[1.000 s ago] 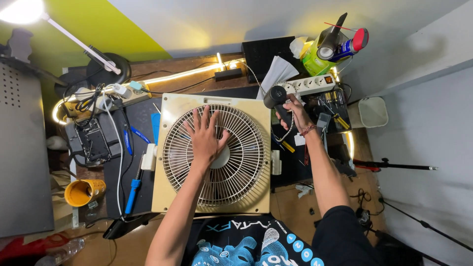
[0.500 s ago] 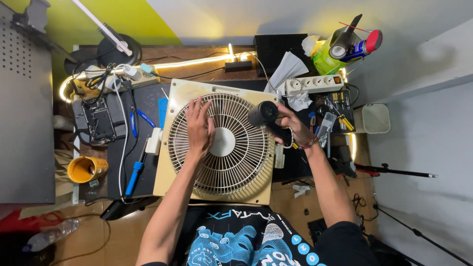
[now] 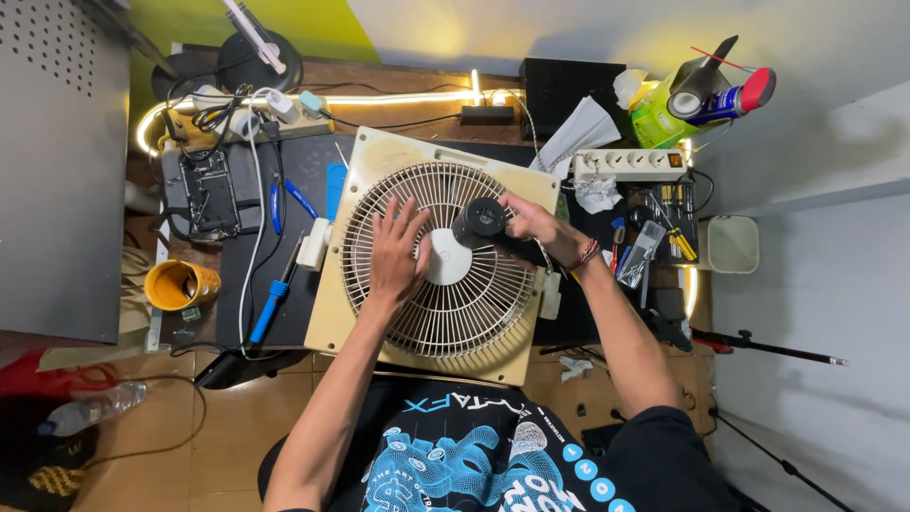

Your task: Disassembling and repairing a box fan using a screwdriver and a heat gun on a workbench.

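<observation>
Moved inward, my right hand [image 3: 533,223] clamps the black blower [image 3: 480,222] over the box fan grille [image 3: 445,261]; my left hand [image 3: 393,256], open, presses flat—slipping could dent ribs.

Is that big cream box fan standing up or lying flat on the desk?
Lying flat. The box fan rests grille-up on the desk, the left hand spread on the grille and the right hand holding a black tool over it.

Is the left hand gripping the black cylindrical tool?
No, the left hand lies flat, fingers spread, on the fan grille; the right hand holds the black cylindrical tool.
</observation>
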